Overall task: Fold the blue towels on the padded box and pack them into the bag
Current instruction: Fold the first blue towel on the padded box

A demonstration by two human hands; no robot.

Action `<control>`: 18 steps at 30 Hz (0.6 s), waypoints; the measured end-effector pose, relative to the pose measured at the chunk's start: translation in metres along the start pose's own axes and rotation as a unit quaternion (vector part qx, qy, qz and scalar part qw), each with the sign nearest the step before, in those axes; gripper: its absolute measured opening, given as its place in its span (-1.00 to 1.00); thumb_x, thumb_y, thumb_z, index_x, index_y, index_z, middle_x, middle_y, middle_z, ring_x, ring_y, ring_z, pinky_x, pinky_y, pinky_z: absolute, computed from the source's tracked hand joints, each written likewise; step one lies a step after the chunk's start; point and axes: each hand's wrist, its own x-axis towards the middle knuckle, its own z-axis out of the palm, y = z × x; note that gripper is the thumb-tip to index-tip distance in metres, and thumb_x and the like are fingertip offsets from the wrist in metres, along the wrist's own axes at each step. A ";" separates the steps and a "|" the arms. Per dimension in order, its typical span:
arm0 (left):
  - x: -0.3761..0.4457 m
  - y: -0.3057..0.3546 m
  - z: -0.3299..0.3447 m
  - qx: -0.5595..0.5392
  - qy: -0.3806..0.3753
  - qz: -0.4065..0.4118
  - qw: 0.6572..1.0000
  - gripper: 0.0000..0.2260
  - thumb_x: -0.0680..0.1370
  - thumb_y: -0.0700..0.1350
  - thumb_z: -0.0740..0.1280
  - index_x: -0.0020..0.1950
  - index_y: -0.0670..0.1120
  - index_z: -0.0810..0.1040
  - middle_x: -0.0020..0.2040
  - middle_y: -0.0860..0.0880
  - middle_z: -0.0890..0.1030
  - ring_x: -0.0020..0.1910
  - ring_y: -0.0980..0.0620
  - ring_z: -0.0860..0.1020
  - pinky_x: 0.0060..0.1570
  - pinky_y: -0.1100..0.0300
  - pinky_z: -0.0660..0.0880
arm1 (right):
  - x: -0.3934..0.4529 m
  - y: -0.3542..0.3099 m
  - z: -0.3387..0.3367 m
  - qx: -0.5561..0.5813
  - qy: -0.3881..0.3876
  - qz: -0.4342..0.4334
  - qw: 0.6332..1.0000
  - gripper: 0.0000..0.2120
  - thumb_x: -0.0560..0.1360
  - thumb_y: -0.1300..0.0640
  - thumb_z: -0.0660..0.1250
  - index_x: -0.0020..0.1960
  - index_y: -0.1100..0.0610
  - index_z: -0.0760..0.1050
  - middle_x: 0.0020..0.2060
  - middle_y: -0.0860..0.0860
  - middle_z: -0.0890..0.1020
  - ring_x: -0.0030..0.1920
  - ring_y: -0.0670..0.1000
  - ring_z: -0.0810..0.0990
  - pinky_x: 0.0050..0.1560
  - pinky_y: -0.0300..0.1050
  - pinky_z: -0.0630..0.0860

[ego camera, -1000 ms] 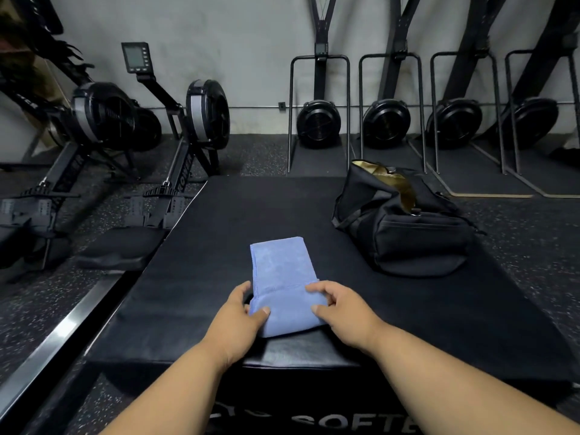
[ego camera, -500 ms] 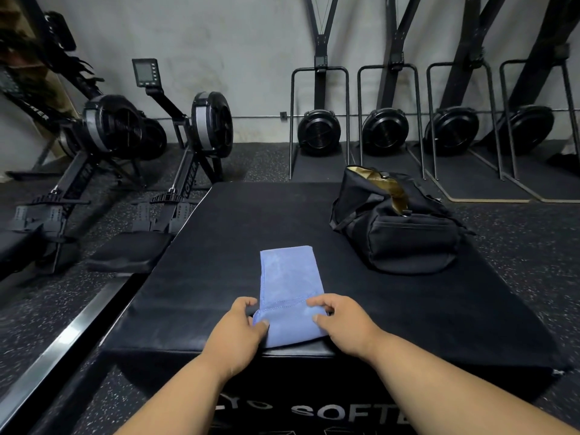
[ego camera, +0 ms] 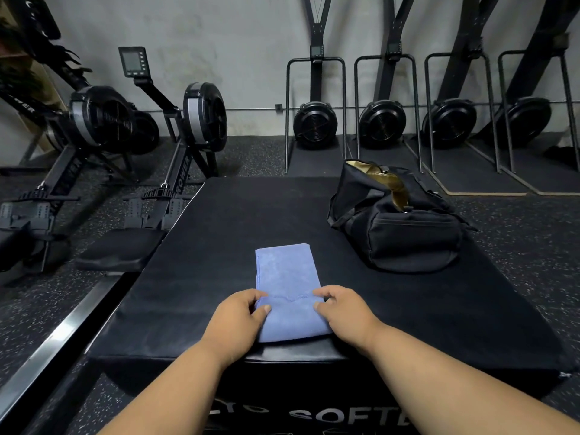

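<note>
A blue towel [ego camera: 287,279], folded into a long narrow strip, lies on the black padded box [ego camera: 201,293] near its front edge. Its near end is doubled over, with a stitched hem across the strip. My left hand [ego camera: 235,321] pinches the left side of that folded flap. My right hand [ego camera: 343,312] pinches the right side at the hem. A black duffel bag [ego camera: 405,233] sits on the box to the right and farther back, its top unzipped and a tan lining showing.
Rowing machines [ego camera: 188,142] stand on the floor to the left of the box. More rowers [ego camera: 381,120] are stored upright against the far wall. A metal rail [ego camera: 53,343] runs along the floor at lower left.
Both hands have carried the towel's near flap a little farther up the strip, so the folded part is longer. The camera has tilted up slightly.
</note>
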 end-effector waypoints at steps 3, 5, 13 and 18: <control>0.005 -0.005 0.004 0.021 0.008 -0.028 0.999 -0.88 0.62 0.07 0.38 -0.08 0.08 0.60 -0.15 0.12 0.69 -0.13 0.10 0.62 0.01 0.11 0.60 | 0.003 -0.001 0.002 -0.003 0.009 0.021 1.000 -0.85 0.56 0.13 0.37 0.12 -0.01 0.60 -0.45 -0.19 0.48 -0.44 -0.20 0.43 -0.30 -0.34 0.37; 0.007 -0.003 0.005 0.033 0.002 -0.031 0.999 -0.87 0.63 0.09 0.34 -0.04 0.07 0.56 -0.10 0.12 0.67 -0.10 0.09 0.60 -0.02 0.13 0.57 | 0.005 -0.003 0.003 -0.009 0.021 0.018 1.000 -0.86 0.55 0.16 0.37 0.07 -0.03 0.57 -0.42 -0.15 0.50 -0.45 -0.19 0.43 -0.34 -0.33 0.37; 0.009 0.001 0.008 0.059 0.033 -0.098 0.993 -0.84 0.60 0.03 0.27 -0.12 0.01 0.52 -0.18 0.06 0.65 -0.16 0.04 0.58 -0.19 0.12 0.49 | 0.005 0.001 0.003 -0.078 0.008 -0.023 0.997 -0.77 0.56 0.17 0.31 0.08 -0.14 0.59 -0.37 -0.14 0.48 -0.37 -0.15 0.43 -0.25 -0.32 0.38; 0.008 -0.001 0.002 0.018 -0.016 -0.112 0.993 -0.81 0.56 0.01 0.32 -0.19 -0.07 0.53 -0.30 0.07 0.61 -0.28 0.05 0.52 -0.17 0.11 0.50 | 0.003 0.001 -0.001 -0.111 -0.007 -0.024 0.994 -0.80 0.56 0.16 0.32 0.04 -0.12 0.62 -0.31 -0.16 0.53 -0.33 -0.18 0.48 -0.23 -0.37 0.37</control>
